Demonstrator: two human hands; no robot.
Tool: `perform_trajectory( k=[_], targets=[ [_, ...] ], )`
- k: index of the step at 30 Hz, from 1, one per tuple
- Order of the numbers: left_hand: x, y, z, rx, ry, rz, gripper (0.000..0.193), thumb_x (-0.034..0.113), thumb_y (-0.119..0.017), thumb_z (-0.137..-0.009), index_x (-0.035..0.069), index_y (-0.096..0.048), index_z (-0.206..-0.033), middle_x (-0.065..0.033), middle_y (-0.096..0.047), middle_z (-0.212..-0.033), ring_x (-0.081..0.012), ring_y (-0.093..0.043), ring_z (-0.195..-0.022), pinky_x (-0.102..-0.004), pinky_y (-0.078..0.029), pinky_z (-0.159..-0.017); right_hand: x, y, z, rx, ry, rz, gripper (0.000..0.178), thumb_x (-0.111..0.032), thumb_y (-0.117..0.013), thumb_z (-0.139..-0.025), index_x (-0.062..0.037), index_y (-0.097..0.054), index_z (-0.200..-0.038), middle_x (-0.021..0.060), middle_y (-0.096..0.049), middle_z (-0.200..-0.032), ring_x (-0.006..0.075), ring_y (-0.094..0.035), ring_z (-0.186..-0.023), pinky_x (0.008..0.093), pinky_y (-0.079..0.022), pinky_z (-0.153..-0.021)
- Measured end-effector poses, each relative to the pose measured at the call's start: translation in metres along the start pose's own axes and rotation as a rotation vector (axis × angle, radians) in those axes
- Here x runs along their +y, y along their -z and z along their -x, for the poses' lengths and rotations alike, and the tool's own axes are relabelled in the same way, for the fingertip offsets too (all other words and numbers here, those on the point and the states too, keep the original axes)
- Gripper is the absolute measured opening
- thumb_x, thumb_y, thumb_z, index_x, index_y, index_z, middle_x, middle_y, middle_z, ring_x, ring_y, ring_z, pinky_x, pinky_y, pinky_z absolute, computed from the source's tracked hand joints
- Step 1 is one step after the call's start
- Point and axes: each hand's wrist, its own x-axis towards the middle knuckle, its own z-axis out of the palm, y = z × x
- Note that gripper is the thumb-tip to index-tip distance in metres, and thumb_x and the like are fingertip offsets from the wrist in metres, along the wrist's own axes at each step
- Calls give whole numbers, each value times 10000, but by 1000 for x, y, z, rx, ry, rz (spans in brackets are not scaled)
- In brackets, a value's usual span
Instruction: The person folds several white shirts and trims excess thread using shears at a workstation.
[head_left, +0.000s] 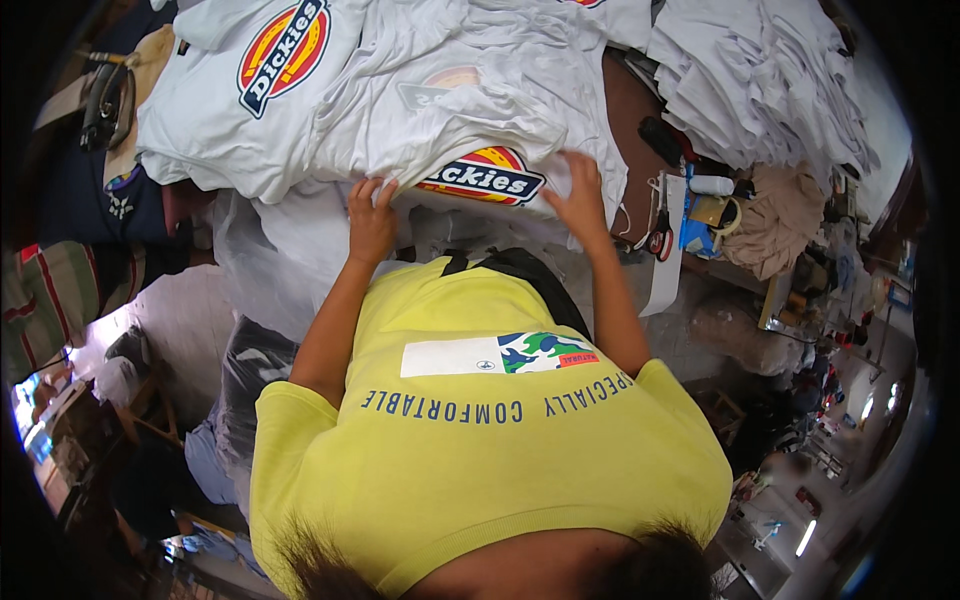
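Observation:
A white T-shirt (455, 130) lies rumpled on the table in front of me, its near edge turned up so that part of a red, yellow and dark blue printed emblem shows. My left hand (372, 222) is closed on the near edge, left of the emblem, with fingers bent over the fabric. On the emblem's right side, my right hand (580, 203) grips the same edge between thumb and fingers. The fabric hides some of the right fingertips. Another white T-shirt (215, 120) with a similar emblem lies flat to the left, touching the first.
A tall pile of white garments (765, 80) stands at the far right. Scissors (659, 238), a tape roll (728, 216) and a crumpled beige cloth (775, 222) lie at the table's right side. Clear plastic (245, 255) hangs below the near left edge.

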Motion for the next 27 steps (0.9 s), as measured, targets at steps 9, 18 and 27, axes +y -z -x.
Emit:
perform_trajectory(
  k=[9,18,27],
  targets=[
    [15,10,-20,-21,62,-23,505,-27,-580,-684,133,-452,-1145,-137,-425,-1069,-341,-432,-1007,-408,-383,-857,19,14,40,42,-81,253,262,-48,-579,-713,-73,-548,-972,136,-539,-948,319,-513,-923,384,-430,-751],
    [-11,201,-99,-302,14,240,359,-105,-434,-669,41,-547,-977,-141,-563,-968,-292,-563,-903,-303,-430,-803,34,103,33,175,-460,-797,233,-15,-482,-751,-25,-557,-972,55,-590,-840,123,-562,-707,261,-445,-665],
    [-63,315,-304,-250,-103,-83,277,-30,-559,-733,12,-580,-1006,-60,-541,-769,-121,-482,-660,-249,-410,-619,-12,250,-138,345,80,-161,253,-121,-533,-779,47,-568,-966,36,-581,-816,89,-493,-739,238,-413,-694]
  ],
)
